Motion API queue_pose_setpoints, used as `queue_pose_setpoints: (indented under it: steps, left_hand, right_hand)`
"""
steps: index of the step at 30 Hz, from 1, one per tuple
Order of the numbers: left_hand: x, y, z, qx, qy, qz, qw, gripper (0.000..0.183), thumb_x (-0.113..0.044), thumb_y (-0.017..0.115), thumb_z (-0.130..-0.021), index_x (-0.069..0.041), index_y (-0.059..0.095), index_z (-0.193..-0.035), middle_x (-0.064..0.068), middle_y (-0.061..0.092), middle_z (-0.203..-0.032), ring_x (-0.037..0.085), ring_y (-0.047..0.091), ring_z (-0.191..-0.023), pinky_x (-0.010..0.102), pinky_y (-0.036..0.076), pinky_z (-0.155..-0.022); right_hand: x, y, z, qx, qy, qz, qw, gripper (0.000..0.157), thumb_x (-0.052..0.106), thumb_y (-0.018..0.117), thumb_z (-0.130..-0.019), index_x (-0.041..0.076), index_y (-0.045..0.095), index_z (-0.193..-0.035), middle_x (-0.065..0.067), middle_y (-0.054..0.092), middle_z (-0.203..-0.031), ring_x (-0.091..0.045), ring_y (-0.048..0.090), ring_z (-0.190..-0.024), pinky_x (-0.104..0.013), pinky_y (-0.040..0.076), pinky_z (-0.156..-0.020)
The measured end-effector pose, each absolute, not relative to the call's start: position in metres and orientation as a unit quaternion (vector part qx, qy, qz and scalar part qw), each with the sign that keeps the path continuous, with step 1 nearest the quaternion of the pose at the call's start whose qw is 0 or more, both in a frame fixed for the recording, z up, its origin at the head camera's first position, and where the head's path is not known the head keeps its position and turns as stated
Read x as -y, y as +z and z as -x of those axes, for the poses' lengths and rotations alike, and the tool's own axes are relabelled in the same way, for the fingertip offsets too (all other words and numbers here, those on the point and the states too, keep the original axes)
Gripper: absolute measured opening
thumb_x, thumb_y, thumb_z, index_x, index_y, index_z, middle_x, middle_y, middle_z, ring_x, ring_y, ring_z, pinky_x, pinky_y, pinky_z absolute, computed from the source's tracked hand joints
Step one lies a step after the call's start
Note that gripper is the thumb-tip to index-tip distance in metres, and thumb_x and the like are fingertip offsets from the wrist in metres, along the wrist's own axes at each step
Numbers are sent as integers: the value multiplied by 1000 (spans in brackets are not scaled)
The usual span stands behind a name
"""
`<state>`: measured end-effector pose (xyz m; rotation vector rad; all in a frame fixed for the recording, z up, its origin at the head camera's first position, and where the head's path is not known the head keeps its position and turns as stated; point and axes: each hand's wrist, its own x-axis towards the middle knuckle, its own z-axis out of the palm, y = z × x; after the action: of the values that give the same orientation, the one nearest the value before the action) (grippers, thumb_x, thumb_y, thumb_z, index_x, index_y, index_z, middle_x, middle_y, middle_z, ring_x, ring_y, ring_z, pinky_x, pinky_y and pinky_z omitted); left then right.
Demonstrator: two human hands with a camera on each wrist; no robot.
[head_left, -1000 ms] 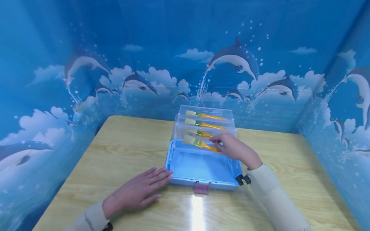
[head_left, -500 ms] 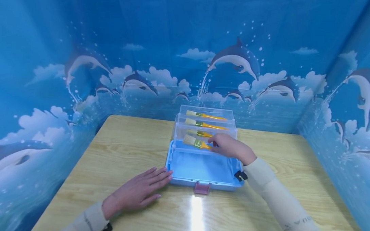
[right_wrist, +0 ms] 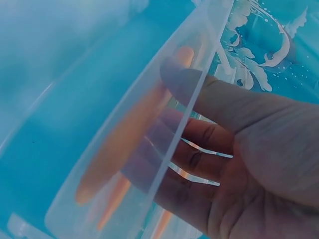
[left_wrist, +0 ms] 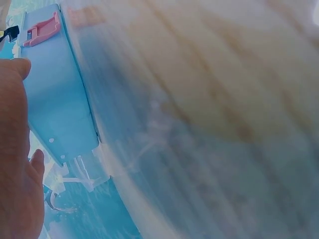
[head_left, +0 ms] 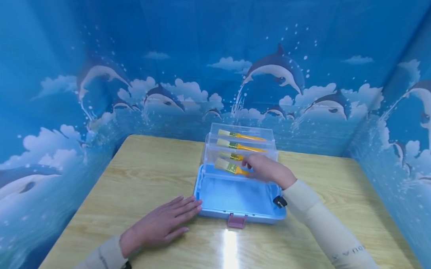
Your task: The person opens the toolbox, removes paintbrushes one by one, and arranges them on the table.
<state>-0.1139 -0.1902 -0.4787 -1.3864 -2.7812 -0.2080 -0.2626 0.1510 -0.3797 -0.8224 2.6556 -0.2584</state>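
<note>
A light-blue box stands on the table with its clear tiered trays raised at the back. In the lowest tray lies a wide paintbrush with pale bristles and an orange handle. My right hand reaches into that tray and pinches the brush handle between thumb and curled fingers, seen through the cloudy tray wall in the right wrist view. My left hand lies flat on the table, its straight fingertips at the box's front left corner.
Higher tiers hold more orange-handled paintbrushes, one narrow brush just behind, another above it and one at the top. A pink latch hangs at the box's front. Dolphin-printed curtains enclose the wooden table.
My right hand has shifted slightly left and down over the wide brush's handle, covering more of it. The left hand has stayed in place.
</note>
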Motion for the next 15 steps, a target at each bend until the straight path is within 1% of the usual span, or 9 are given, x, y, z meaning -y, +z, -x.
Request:
queue_pose_setpoints:
  steps: [3, 9, 15]
  left_hand:
    - [189, -479, 113, 893, -67, 445, 11, 65, -43, 47, -107, -23, 21, -163, -10, 14, -170, 15, 17, -156, 37, 11, -128]
    - [189, -478, 113, 894, -64, 443, 11, 66, -42, 47, -107, -23, 19, -163, -9, 15, -170, 15, 17, -156, 41, 17, -127]
    - [189, -476, 114, 893, -61, 445, 8, 66, -41, 47, -107, -22, 19, -163, -7, 15, -170, 17, 18, -156, 43, 20, -126]
  right_hand:
    - [-151, -381, 262, -937, -90, 289, 174, 29, 11, 75, -93, 4, 67, -120, -9, 69, -112, -21, 64, -100, -39, 59, -93]
    - [-151, -382, 262, -937, -88, 295, 162, 27, 10, 75, -92, 6, 68, -118, -7, 69, -110, -20, 64, -98, -38, 59, -90]
    - [-153, -384, 263, -934, -95, 303, 164, 33, 9, 75, -92, 4, 68, -123, -9, 71, -114, -21, 66, -103, -38, 60, -92]
